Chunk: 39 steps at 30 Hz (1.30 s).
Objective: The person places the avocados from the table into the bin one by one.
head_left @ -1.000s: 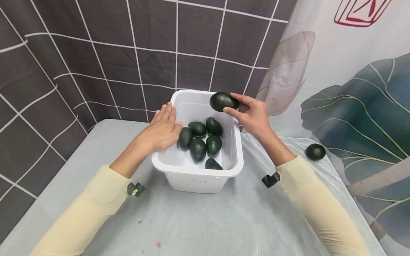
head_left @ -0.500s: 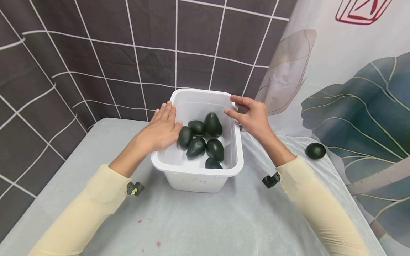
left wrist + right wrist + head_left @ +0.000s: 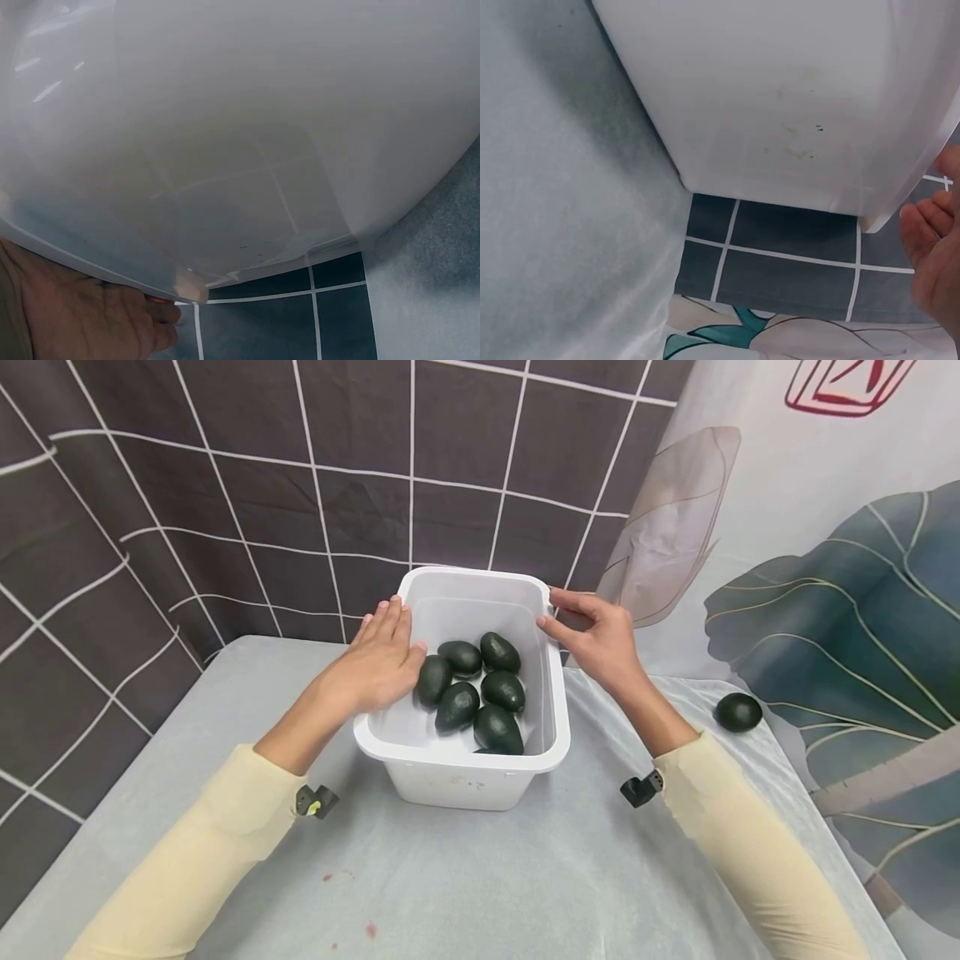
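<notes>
A white plastic tub (image 3: 450,785) stands on the cloth-covered table with several dark green avocados (image 3: 457,707) lying in it. My left hand (image 3: 375,672) rests on the tub's left rim, its fingers straight and together. In the left wrist view that left hand (image 3: 97,319) lies along the rim at the lower left. My right hand (image 3: 600,635) is at the tub's right rim, fingers slightly bent, with nothing between thumb and fingers. The right wrist view shows the right hand (image 3: 937,255) beside the tub wall. The front wall partly hides the nearest avocado.
A single avocado (image 3: 738,712) lies on the table at the right, near its edge. The grey-blue cloth (image 3: 480,885) spreads in front of the tub. Behind stands a dark gridded curtain (image 3: 360,510), with a leaf-printed one (image 3: 862,635) at the right.
My right hand has let go of an avocado, which dropped into the tub, and has moved slightly right. The avocados inside have rolled and shifted. The left hand has stayed on the rim.
</notes>
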{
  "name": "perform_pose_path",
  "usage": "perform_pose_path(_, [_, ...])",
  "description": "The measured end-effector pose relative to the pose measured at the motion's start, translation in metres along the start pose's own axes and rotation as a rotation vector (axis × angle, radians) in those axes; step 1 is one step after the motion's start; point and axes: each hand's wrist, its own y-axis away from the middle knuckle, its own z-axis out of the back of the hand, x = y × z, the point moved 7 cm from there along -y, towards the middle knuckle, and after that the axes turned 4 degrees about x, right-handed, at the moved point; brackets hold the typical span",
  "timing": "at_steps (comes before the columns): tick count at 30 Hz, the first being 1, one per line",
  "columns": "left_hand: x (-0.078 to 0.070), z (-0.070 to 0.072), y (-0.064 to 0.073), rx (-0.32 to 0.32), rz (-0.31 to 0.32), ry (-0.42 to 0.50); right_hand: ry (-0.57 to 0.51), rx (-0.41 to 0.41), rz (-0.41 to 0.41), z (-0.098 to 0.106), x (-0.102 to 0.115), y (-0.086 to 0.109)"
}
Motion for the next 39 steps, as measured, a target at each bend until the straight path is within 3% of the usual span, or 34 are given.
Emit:
perform_pose_path(9, [-0.002,0.001,0.002,-0.011,-0.011,0.011,-0.028,0.002,-0.042,0.006,-0.008,0.008])
perform_pose_path(22, [-0.002,0.000,0.002,-0.005,-0.011,0.006,-0.008,-0.068,-0.076,0.028,-0.022,0.021])
perform_pose_path(32, [0.000,0.002,0.004,-0.010,-0.011,0.005,0.030,-0.110,-0.129,0.052,-0.036,0.033])
perform_pose_path(39, [-0.002,0.001,0.004,-0.007,-0.016,0.016,0.087,-0.160,-0.192,0.080,-0.057,0.051])
